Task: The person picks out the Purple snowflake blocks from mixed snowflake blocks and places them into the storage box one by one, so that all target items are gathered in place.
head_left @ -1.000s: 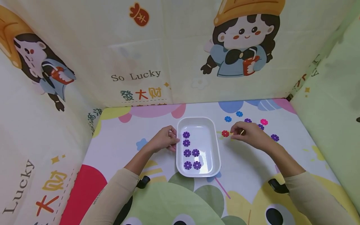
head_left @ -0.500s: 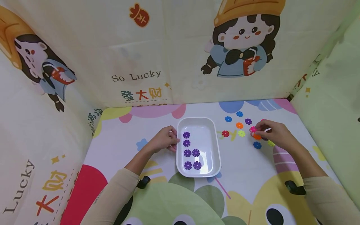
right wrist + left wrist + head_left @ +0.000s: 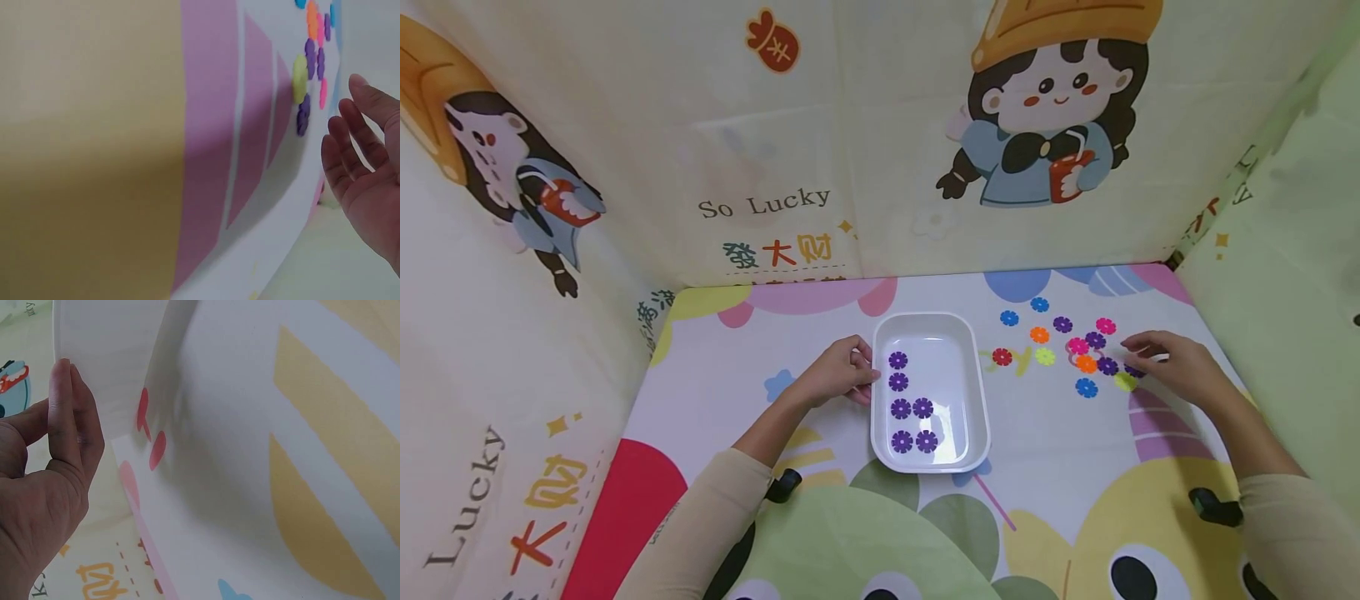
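A white tray (image 3: 928,458) stands mid-table, with several purple flower-shaped discs (image 3: 901,408) lying along its left side. My left hand (image 3: 838,372) holds the tray's left edge, thumb at the rim; the left wrist view shows its fingers (image 3: 62,425) against the tray's outer wall. Over the right part of the table hovers my right hand (image 3: 1176,367), its fingertips above a purple disc (image 3: 1133,370) that they partly cover. The right wrist view shows nothing between thumb and fingers, which are loosely bent and apart from the purple disc (image 3: 303,115).
Right of the tray lie several loose flower discs: a red one (image 3: 1002,357), blue (image 3: 1086,387), orange (image 3: 1086,364), pink (image 3: 1105,326), yellow (image 3: 1125,381) and purple ones (image 3: 1095,340). A patterned cloth wall (image 3: 880,183) rises behind the table, with others at both sides.
My right hand has moved rightward from beside the red disc, across the loose discs, to the purple one at the far right. The left hand and tray have stayed in place.
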The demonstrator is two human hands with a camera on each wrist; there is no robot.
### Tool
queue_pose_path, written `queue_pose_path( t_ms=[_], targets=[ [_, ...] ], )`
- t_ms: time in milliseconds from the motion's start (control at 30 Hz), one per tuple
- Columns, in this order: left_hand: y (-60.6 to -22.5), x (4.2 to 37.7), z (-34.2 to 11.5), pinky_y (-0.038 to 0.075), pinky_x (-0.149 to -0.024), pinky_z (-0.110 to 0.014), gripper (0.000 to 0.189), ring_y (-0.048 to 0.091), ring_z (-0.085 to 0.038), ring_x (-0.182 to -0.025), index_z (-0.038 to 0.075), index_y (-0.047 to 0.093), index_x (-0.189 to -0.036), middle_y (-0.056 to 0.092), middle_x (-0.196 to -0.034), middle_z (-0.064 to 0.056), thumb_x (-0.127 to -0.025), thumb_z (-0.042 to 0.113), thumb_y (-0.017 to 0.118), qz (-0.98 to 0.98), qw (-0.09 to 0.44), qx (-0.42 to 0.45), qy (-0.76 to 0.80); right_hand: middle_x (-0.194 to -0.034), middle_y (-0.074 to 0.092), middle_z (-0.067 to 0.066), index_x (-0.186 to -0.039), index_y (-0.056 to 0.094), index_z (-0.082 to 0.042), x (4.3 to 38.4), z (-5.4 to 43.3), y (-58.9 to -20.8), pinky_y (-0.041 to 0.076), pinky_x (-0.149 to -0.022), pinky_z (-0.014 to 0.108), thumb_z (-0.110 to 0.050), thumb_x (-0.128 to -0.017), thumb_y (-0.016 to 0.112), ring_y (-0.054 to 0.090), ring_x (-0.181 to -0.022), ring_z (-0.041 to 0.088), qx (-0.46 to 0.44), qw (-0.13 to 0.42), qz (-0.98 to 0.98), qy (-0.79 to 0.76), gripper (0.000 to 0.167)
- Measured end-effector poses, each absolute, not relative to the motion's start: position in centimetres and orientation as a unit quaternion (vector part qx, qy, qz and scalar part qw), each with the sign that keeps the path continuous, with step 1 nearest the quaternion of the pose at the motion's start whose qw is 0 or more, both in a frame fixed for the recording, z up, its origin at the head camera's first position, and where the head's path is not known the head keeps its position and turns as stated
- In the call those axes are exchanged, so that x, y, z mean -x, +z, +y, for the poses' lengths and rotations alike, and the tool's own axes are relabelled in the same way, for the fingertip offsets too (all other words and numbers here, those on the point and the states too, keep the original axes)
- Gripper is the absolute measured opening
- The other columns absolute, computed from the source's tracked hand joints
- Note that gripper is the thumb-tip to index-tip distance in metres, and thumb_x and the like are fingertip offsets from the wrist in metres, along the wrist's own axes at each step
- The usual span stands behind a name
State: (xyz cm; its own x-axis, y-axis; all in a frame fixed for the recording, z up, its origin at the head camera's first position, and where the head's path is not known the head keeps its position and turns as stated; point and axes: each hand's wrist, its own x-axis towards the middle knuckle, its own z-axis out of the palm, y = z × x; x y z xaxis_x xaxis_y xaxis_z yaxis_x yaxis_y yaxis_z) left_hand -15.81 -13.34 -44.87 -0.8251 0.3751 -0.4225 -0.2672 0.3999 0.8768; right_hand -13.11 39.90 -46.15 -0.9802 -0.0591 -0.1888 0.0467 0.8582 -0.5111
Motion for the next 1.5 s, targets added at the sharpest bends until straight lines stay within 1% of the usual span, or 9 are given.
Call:
queue_pose_path(
  t_ms=[100,400,567,800,933,1067,1167,1367,1500],
  targets=[
    [-44.9,15.8,-13.3,0.068,-0.065,-0.044,0.027,0.07,-0.019,-0.062,-0.002,0.049,-0.117,0.067,-0.089,-0.019,-0.097,0.001,0.067,0.783,0.294,-0.034,0.546,-0.13,0.058,0.035,-0.136,0.058,0.002,13.1,40.8,-46.6,0.057,-0.089,0.066,-0.028,-0.103,0.065,0.052,-0.117,0.053,-0.009,0.12,0.957,-0.263,0.045],
    [-44.9,15.8,-13.3,0.068,-0.064,-0.043,0.028,0.07,-0.019,-0.062,-0.002,0.049,-0.118,0.066,-0.087,-0.016,-0.097,0.002,0.068,0.787,0.295,-0.034,0.541,-0.129,0.057,0.036,-0.136,0.056,0.004,12.8,42.2,-47.8,0.051,-0.095,0.073,-0.025,-0.102,0.065,0.052,-0.117,0.054,-0.023,0.149,0.954,-0.261,0.046],
    [-44.8,15.8,-13.3,0.068,-0.065,-0.044,0.029,0.07,-0.02,-0.062,-0.002,0.049,-0.118,0.067,-0.091,-0.02,-0.097,0.001,0.069,0.788,0.294,-0.034,0.539,-0.13,0.054,0.036,-0.134,0.055,0.003,13.0,42.3,-48.3,0.051,-0.097,0.073,-0.031,-0.101,0.067,0.05,-0.115,0.052,-0.031,0.156,0.951,-0.265,0.049],
    [-44.7,15.7,-13.3,0.068,-0.063,-0.042,0.028,0.07,-0.019,-0.061,-0.002,0.049,-0.118,0.067,-0.092,-0.022,-0.097,0.001,0.068,0.788,0.292,-0.034,0.54,-0.125,0.056,0.036,-0.13,0.055,0.005,13.2,42.4,-48.8,0.055,-0.093,0.068,-0.028,-0.099,0.069,0.053,-0.11,0.05,-0.036,0.157,0.952,-0.261,0.047],
    [-44.7,15.6,-13.4,0.068,-0.065,-0.044,0.028,0.071,-0.019,-0.062,-0.002,0.05,-0.118,0.067,-0.092,-0.022,-0.097,0.002,0.068,0.79,0.292,-0.031,0.539,-0.12,0.057,0.033,-0.127,0.053,0.005,13.2,42.3,-48.8,0.058,-0.089,0.06,-0.027,-0.099,0.069,0.054,-0.106,0.046,-0.039,0.157,0.951,-0.264,0.045],
    [-44.7,15.6,-13.3,0.068,-0.065,-0.044,0.028,0.07,-0.019,-0.062,-0.002,0.05,-0.118,0.067,-0.092,-0.023,-0.097,0.001,0.068,0.789,0.293,-0.029,0.54,-0.112,0.058,0.027,-0.122,0.051,0.004,13.1,42.2,-48.7,0.059,-0.081,0.042,-0.025,-0.098,0.071,0.054,-0.1,0.04,-0.043,0.147,0.951,-0.268,0.043],
    [-44.7,15.6,-13.3,0.068,-0.065,-0.043,0.028,0.07,-0.019,-0.062,-0.002,0.05,-0.118,0.067,-0.093,-0.023,-0.097,0.002,0.068,0.79,0.291,-0.028,0.539,-0.106,0.059,0.024,-0.118,0.051,0.004,13.0,42.1,-48.7,0.056,-0.078,0.033,-0.023,-0.096,0.073,0.054,-0.097,0.037,-0.042,0.133,0.954,-0.266,0.041],
    [-44.7,15.6,-13.3,0.068,-0.068,-0.047,0.029,0.07,-0.02,-0.062,-0.002,0.05,-0.119,0.066,-0.093,-0.023,-0.097,0.002,0.069,0.791,0.293,-0.025,0.536,-0.103,0.059,0.021,-0.116,0.053,0.003,13.1,42.0,-48.6,0.052,-0.074,0.027,-0.022,-0.095,0.075,0.053,-0.094,0.036,-0.04,0.119,0.958,-0.258,0.04],
    [-44.7,15.6,-13.3,0.068,-0.067,-0.045,0.029,0.07,-0.02,-0.062,-0.001,0.05,-0.119,0.066,-0.09,-0.019,-0.097,0.002,0.069,0.792,0.292,-0.026,0.536,-0.102,0.059,0.021,-0.116,0.054,0.002,13.1,42.0,-48.3,0.05,-0.072,0.025,-0.023,-0.095,0.075,0.052,-0.094,0.036,-0.039,0.118,0.959,-0.256,0.039]
  ],
)
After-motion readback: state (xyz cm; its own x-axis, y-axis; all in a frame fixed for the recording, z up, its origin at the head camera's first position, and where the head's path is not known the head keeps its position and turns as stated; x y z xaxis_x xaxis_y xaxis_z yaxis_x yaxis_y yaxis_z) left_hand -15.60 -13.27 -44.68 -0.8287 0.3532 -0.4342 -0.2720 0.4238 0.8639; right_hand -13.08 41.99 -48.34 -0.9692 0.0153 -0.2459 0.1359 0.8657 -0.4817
